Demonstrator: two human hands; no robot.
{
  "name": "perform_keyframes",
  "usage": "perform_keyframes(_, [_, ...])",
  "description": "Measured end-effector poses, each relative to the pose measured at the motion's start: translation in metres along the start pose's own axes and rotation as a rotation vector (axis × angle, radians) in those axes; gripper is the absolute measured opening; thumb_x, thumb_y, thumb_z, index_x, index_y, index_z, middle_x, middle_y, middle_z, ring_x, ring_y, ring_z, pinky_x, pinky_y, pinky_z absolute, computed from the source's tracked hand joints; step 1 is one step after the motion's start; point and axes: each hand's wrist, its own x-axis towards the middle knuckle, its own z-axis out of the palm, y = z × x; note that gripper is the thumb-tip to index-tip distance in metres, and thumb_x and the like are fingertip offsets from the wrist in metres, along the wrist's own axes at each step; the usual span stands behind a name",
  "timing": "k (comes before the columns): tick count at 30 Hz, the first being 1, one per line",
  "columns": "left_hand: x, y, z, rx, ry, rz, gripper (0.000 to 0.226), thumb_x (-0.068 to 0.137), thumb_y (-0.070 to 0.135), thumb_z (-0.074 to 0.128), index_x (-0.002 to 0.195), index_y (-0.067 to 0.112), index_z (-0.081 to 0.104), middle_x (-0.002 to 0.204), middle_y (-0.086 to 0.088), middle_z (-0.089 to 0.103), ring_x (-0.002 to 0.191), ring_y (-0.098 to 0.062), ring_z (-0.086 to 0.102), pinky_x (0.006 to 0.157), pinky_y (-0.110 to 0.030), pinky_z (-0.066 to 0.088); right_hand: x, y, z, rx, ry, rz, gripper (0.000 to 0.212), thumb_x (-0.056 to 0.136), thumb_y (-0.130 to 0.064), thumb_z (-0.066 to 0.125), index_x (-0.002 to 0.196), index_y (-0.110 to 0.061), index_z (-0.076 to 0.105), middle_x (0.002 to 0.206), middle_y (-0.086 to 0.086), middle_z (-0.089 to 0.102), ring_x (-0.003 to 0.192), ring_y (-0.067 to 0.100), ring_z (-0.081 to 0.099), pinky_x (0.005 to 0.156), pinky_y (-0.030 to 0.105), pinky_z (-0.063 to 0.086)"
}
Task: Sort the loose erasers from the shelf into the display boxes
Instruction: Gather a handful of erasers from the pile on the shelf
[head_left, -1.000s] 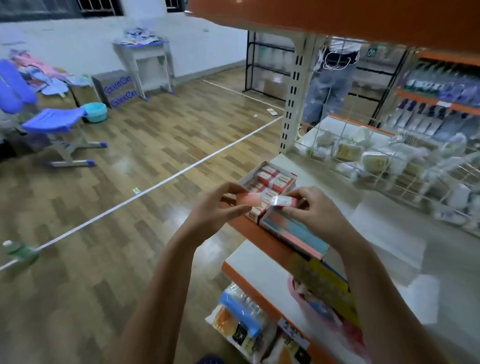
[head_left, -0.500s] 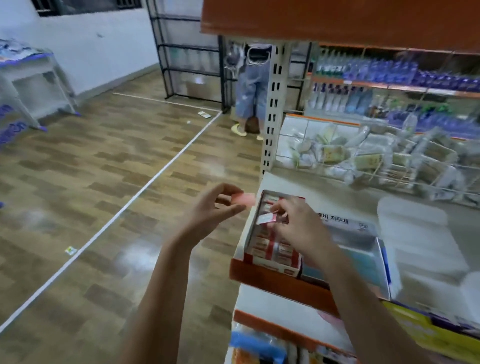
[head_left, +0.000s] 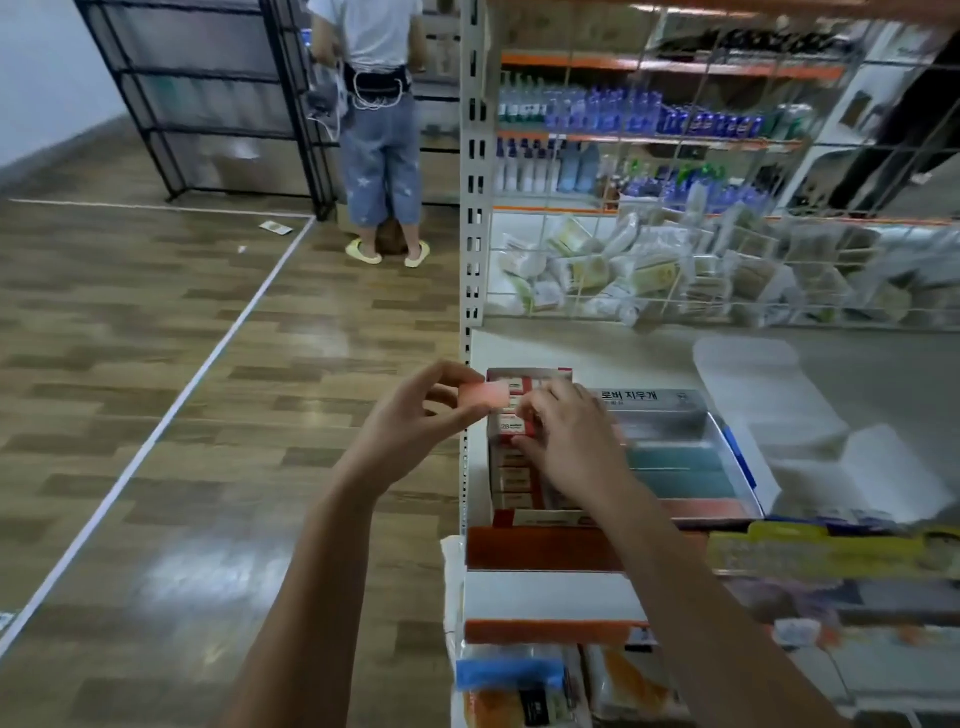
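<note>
My left hand (head_left: 415, 415) pinches a pink eraser (head_left: 483, 396) between thumb and fingers, just left of the shelf's end. A red-and-white display box (head_left: 511, 470) full of sleeved erasers lies on the white shelf (head_left: 597, 348). My right hand (head_left: 571, 441) rests over that box, its fingers curled down among the erasers; whether it holds one is hidden. Beside it on the right sits a blue-edged display box (head_left: 685, 457) with teal and pink erasers.
A wire basket (head_left: 727, 270) of wrapped packs backs the shelf. The orange shelf lip (head_left: 530, 551) runs in front, with packaged goods on the shelf below. A person (head_left: 382, 130) stands at a black rack on the wooden floor to the left.
My view turned right toward the shelf. My right hand carried its white-sleeved eraser down into the red-and-white box. The left hand kept hold of the pink eraser.
</note>
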Motion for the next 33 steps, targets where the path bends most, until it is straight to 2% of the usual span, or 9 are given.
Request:
perform_keyframes(3, [0.007,0.006,0.008,0.015,-0.042,0.029,0.022,0.076,0.042,0.071,0.095,0.045,0.061,0.099,0.02,0.065,0.089,-0.002,0.061,0.075,-0.026,0.054,-0.004,0.001,-0.008,0.092,-0.001,0.039,0.031,0.081,-0.034,0.068,0.108,-0.024,0.057,0.119,-0.007,0.045,0.107,0.014,0.046,0.091,0.029,0.035])
perform_keyframes(6, [0.018,0.017,0.025,0.088,-0.116,0.062,0.024,0.076,0.041,0.068,0.097,0.043,0.058,0.099,0.021,0.062,0.091,0.001,0.058,0.073,-0.024,0.054,-0.011,0.016,-0.025,0.11,0.052,0.082,0.032,0.083,-0.032,0.067,0.112,-0.02,0.058,0.107,-0.009,0.043,0.096,0.01,0.048,0.081,0.023,0.039])
perform_keyframes(12, [0.046,0.043,0.078,0.443,-0.272,0.184,0.039,0.077,0.051,0.062,0.113,0.036,0.06,0.099,0.019,0.047,0.085,0.003,0.051,0.066,-0.011,0.039,-0.042,0.076,-0.067,0.049,0.2,0.31,0.027,0.083,-0.023,0.067,0.108,-0.017,0.062,0.103,-0.004,0.051,0.096,0.014,0.05,0.08,0.022,0.037])
perform_keyframes(14, [0.054,0.047,0.093,0.507,-0.296,0.188,0.042,0.075,0.055,0.064,0.112,0.033,0.059,0.096,0.018,0.047,0.082,-0.001,0.051,0.062,-0.014,0.037,-0.054,0.091,-0.075,0.035,0.238,0.387,0.026,0.085,-0.023,0.065,0.109,-0.015,0.062,0.105,0.0,0.053,0.096,0.018,0.052,0.079,0.025,0.039])
perform_keyframes(16, [0.061,0.049,0.108,0.55,-0.295,0.18,0.037,0.078,0.047,0.067,0.11,0.03,0.058,0.097,0.015,0.052,0.083,-0.004,0.051,0.062,-0.018,0.039,-0.064,0.104,-0.079,0.026,0.262,0.467,0.028,0.087,-0.026,0.062,0.112,-0.015,0.061,0.109,0.003,0.053,0.099,0.021,0.052,0.079,0.028,0.04])
perform_keyframes(21, [0.072,0.051,0.138,0.678,-0.307,0.164,0.03,0.079,0.039,0.062,0.106,0.026,0.056,0.101,0.005,0.063,0.09,-0.012,0.05,0.069,-0.028,0.042,-0.08,0.12,-0.072,0.063,0.148,0.589,0.044,0.087,-0.037,0.061,0.123,-0.015,0.05,0.116,0.005,0.054,0.101,0.02,0.052,0.079,0.029,0.042])
perform_keyframes(24, [0.074,0.05,0.149,0.715,-0.316,0.209,0.031,0.085,0.039,0.057,0.112,0.024,0.055,0.102,0.004,0.065,0.091,-0.012,0.045,0.072,-0.029,0.034,-0.082,0.124,-0.065,0.075,0.069,0.617,0.034,0.088,-0.032,0.061,0.116,-0.016,0.051,0.107,0.004,0.06,0.088,0.016,0.053,0.069,0.026,0.041])
perform_keyframes(27, [0.076,0.049,0.156,0.739,-0.384,0.241,0.035,0.088,0.035,0.054,0.121,0.022,0.058,0.109,0.0,0.064,0.099,-0.016,0.048,0.081,-0.024,0.032,-0.083,0.126,-0.059,0.065,0.04,0.6,0.013,0.088,-0.026,0.059,0.096,-0.018,0.051,0.097,0.004,0.063,0.076,0.015,0.05,0.063,0.024,0.035])
perform_keyframes(33, [0.075,0.051,0.16,0.704,-0.411,0.146,0.033,0.082,0.031,0.063,0.112,0.019,0.059,0.106,0.001,0.065,0.096,-0.015,0.053,0.078,-0.023,0.039,-0.084,0.128,-0.056,0.056,0.05,0.576,0.014,0.09,-0.027,0.057,0.098,-0.017,0.051,0.096,0.001,0.06,0.076,0.013,0.046,0.064,0.023,0.035])
